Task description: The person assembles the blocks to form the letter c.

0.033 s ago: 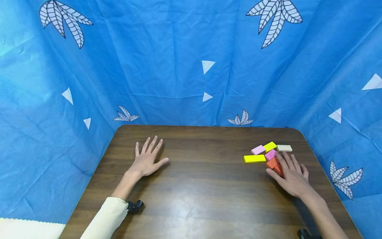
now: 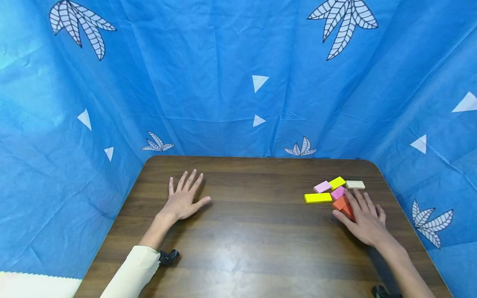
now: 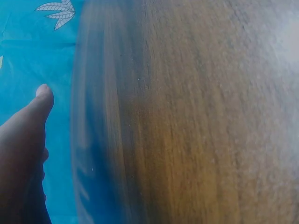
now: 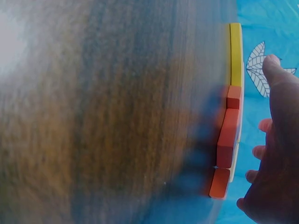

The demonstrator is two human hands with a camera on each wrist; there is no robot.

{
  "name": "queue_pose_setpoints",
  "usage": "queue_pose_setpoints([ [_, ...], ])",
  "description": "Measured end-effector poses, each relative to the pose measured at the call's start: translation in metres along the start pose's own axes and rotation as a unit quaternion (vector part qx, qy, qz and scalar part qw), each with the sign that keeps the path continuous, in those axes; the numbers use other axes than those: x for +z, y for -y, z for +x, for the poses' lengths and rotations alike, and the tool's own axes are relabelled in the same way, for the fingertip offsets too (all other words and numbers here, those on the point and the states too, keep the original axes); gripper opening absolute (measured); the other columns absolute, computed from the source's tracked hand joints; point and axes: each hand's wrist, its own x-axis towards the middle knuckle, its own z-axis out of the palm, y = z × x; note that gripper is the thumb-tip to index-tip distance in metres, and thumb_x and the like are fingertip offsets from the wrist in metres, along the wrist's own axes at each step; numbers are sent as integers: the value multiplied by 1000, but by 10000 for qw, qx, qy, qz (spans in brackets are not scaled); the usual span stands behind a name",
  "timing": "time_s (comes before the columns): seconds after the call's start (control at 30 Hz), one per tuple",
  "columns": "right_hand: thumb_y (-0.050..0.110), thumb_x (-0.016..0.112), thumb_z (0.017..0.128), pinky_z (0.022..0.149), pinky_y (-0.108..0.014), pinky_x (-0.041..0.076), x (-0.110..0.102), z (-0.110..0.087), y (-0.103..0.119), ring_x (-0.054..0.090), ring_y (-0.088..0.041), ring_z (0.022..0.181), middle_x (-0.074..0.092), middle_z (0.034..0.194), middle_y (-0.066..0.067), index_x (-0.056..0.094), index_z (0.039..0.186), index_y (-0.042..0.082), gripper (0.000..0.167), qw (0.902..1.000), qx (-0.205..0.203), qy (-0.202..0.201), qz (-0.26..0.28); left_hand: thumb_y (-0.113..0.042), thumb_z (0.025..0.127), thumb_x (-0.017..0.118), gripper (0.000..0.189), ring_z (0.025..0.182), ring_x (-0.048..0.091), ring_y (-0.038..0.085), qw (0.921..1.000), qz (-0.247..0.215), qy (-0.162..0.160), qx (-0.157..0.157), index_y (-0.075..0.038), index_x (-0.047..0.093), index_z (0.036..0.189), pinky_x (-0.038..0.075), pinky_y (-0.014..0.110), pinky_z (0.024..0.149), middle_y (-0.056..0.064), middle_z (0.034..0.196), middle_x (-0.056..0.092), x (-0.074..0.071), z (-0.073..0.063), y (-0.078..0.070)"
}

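On the left part of the brown table my left hand (image 2: pixel 181 202) is held with fingers spread and straight, holding nothing. My right hand (image 2: pixel 367 223) hovers at the right, fingers extended, over a group of coloured blocks. Nearest to it are orange-red blocks (image 2: pixel 340 203), partly covered by its fingers. A pink block (image 2: pixel 337 193) lies just behind them. Farther left is a long yellow block (image 2: pixel 318 198). Behind lie a light pink block (image 2: pixel 322 187), a second yellow block (image 2: pixel 337 183) and a cream block (image 2: pixel 355 185). In the right wrist view, a gap shows between hand and red block (image 4: pixel 227 140).
The wooden table (image 2: pixel 253 231) has rounded far corners. A blue cloth (image 2: pixel 231 82) with white leaf and triangle prints hangs behind it and along both sides. A black wrist device (image 2: pixel 169 257) is on the left forearm, beside a pale sleeve (image 2: pixel 134 269).
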Motion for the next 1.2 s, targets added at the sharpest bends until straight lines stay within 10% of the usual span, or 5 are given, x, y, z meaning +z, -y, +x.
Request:
queue_pose_setpoints([
  [0.3,71,53,102,111,-90,6,-2,-2,0,9,-66,154,8,176,-35,7,175,19,100,10000,43,-13,49,-77,101,51,96,170,6,42,10000,-13,24,42,-25,19,175,-8,80,125,9,184,11,3,2,-6],
  [0.57,68,54,103,109,-90,7,-1,0,0,11,-66,153,11,175,-36,11,175,17,98,9999,34,-49,142,-65,104,58,89,169,14,43,9981,-319,6,536,-21,25,174,-2,80,126,11,182,18,18,13,-39],
  [0.97,60,61,104,106,-88,11,4,12,3,18,-65,146,24,168,-38,16,172,7,97,9986,-37,-302,433,-57,106,60,77,163,30,28,9785,-510,430,1949,-24,33,170,11,72,130,2,175,36,51,65,-164],
  [1.2,58,65,102,105,-86,13,4,14,4,23,-65,141,30,162,-43,9,171,-1,106,9979,38,-423,487,-56,107,59,70,160,37,21,9749,-475,741,2043,-28,38,168,17,67,131,-4,170,45,57,97,-230],
])
